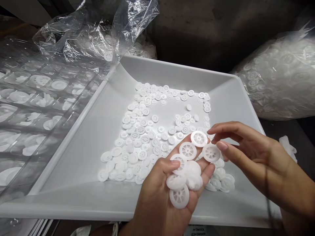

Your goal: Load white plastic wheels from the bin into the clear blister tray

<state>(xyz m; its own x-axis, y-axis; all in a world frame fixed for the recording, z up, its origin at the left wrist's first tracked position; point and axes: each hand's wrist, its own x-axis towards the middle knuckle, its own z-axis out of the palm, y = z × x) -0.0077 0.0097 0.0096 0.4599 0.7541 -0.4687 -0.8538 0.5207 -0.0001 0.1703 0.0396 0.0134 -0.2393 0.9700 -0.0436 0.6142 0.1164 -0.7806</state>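
My left hand [162,196] is palm up over the near edge of a white tray [81,164]. Several white plastic spoked wheels [183,173] lie on its fingers and palm, with the thumb pressed on one. My right hand [248,154] comes in from the right, its thumb and fingers pinching one white wheel [211,152] at the left fingertips. Another wheel [199,138] rests at the tip of the left fingers. Many more small white wheels [147,134] are spread across the tray floor.
A clear plastic sheet over compartmented trays of white parts [36,108] lies to the left. A crumpled clear bag [98,29] stands behind the tray. A full clear bag of white wheels [280,78] sits at the right. A small white scrap [287,147] lies on the dark surface.
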